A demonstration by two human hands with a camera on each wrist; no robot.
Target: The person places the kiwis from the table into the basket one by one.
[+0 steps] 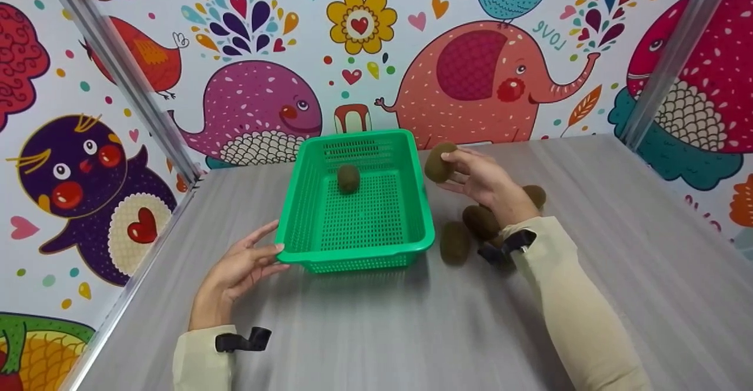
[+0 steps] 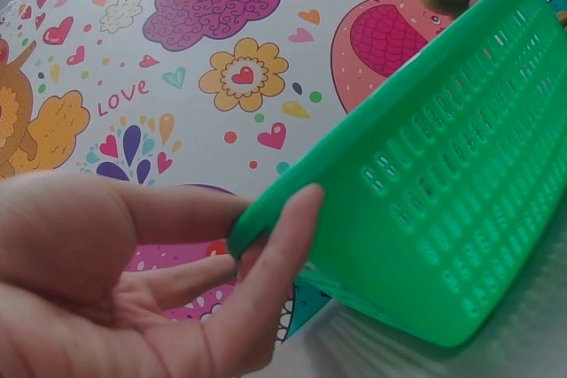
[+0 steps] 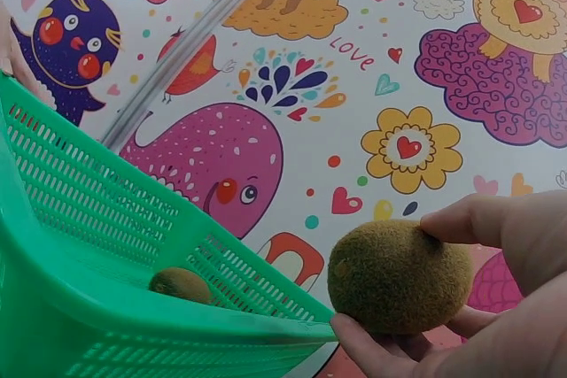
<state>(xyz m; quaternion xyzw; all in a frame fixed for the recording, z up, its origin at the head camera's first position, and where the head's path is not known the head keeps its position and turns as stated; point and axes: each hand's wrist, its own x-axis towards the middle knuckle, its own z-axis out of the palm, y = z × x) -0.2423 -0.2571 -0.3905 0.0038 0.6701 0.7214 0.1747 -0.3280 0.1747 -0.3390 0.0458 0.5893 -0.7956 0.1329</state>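
Note:
A green plastic basket [image 1: 353, 257] with slotted walls stands on the table, one brown kiwi [image 1: 348, 179] lying inside toward its back. At the basket's near left corner, my left hand [image 1: 244, 267] pinches the rim between thumb and fingers, as the left wrist view shows close up. My right hand [image 1: 485, 182] holds another kiwi [image 3: 399, 277] between thumb and fingertips, just outside the basket's right rim and at about rim height. Below the right wrist several more kiwis [image 1: 455, 243] lie on the table, partly hidden by the hand and sleeve.
The grey wood-grain table [image 1: 365, 332] meets a back wall [image 1: 376, 79] printed with cartoon animals. Metal posts [image 1: 117, 67] stand at the left and right corners. Each sleeve carries a black strap mount [image 1: 242, 340] at the wrist.

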